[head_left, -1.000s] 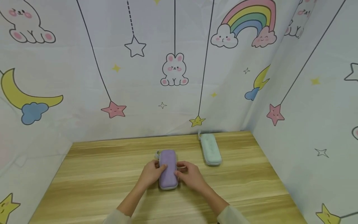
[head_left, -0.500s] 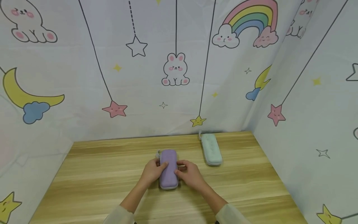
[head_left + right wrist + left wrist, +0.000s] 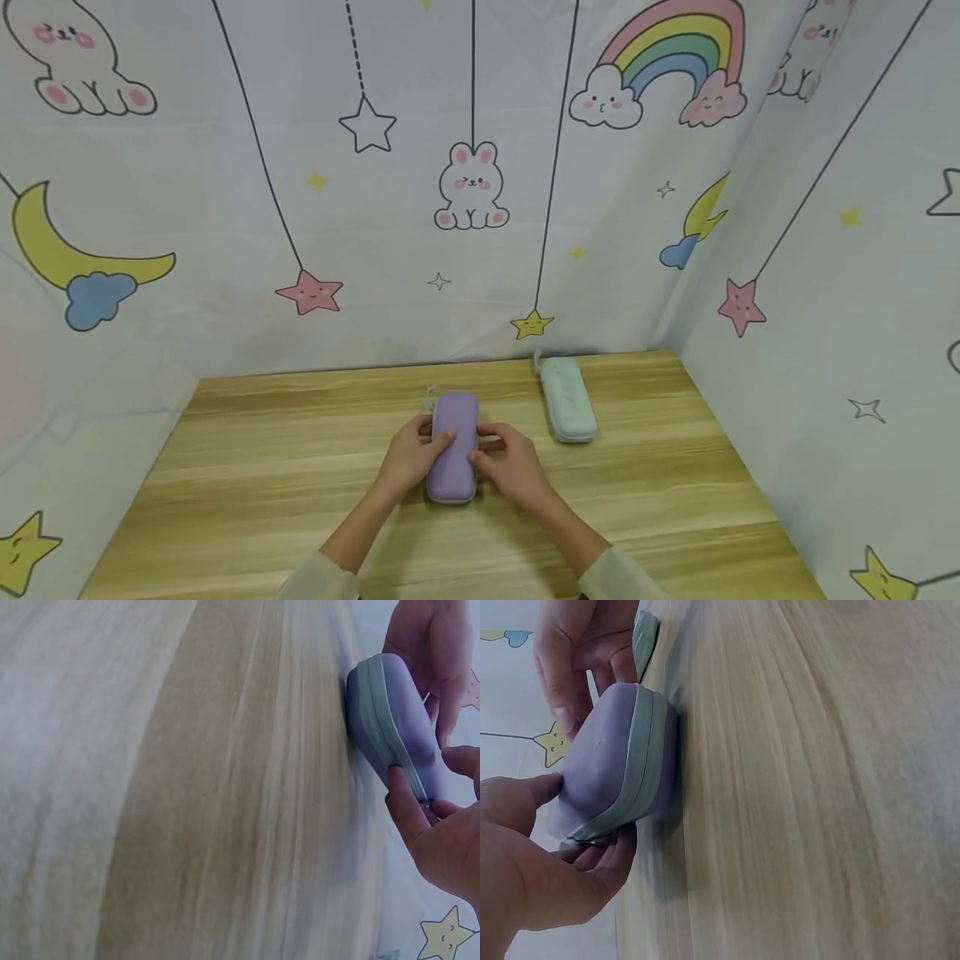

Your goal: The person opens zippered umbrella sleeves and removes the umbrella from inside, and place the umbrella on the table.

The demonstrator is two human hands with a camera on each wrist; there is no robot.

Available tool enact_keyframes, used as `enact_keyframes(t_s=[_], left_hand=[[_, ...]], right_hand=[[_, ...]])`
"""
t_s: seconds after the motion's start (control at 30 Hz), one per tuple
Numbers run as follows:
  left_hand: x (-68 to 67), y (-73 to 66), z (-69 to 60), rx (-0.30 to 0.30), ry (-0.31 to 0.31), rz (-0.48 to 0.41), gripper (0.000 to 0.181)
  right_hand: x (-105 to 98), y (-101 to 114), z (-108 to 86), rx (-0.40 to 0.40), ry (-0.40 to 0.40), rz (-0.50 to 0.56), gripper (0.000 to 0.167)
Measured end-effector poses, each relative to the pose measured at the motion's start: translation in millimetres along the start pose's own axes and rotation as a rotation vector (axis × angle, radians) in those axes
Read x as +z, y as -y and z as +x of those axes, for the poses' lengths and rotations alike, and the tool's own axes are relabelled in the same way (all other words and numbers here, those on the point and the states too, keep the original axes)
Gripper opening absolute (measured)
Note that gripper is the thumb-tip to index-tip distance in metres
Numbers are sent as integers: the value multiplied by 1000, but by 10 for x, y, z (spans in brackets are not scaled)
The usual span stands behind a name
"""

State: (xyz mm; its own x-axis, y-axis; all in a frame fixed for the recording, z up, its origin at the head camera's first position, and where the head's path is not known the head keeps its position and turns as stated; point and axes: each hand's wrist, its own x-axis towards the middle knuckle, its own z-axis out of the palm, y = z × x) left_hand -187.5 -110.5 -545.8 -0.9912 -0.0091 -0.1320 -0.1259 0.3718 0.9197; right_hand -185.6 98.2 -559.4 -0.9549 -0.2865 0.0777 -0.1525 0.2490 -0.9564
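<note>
A purple zippered hard case with a pale grey-green zip band is between both hands over the wooden table. Its far end looks slightly raised. My left hand grips the left side, thumb on the lid and fingers curled under the zip edge, as the left wrist view shows. On the opposite side my right hand holds the edge between thumb and fingers. A small loop strap sticks out at the far left corner. The zip band looks closed in the right wrist view.
A mint-green zippered case lies at the back right of the table, its strap toward the wall. A white curtain printed with rabbits, stars and moons borders the table at the back and sides.
The purple case has shifted slightly away from me and its far end has tipped up, with both hands still holding its sides. The mint case has not moved.
</note>
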Motion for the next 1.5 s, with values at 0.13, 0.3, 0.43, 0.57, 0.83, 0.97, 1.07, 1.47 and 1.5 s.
enact_keyframes(t_s=[0.13,0.3,0.43,0.57,0.83,0.97,1.07,1.47,1.5], left_hand=[[-4,-14,-13,7,-20,-57,63],[-18,-46,1,25,-23,-114,67],[-30,-70,15,28,-20,-126,69],[-31,-78,19,37,-19,-135,72],[-29,-96,3,48,-19,-140,73],[-26,-114,-11,62,-35,-116,68],[-23,-129,-22,87,-40,-100,66],[-30,-215,-46,204,-53,31,66],[-30,-229,-45,220,-52,36,65]], right_hand=[[-18,30,14,-30,-14,27,42],[-35,61,38,-18,-32,108,39],[-37,93,43,8,-42,169,37],[-34,113,40,11,-50,188,36],[-89,130,92,-63,-66,55,30],[-173,198,149,-93,-82,-51,29],[-242,253,194,-118,-102,-89,28],[-427,591,281,-304,-137,-249,17],[-429,612,289,-317,-129,-257,16]])
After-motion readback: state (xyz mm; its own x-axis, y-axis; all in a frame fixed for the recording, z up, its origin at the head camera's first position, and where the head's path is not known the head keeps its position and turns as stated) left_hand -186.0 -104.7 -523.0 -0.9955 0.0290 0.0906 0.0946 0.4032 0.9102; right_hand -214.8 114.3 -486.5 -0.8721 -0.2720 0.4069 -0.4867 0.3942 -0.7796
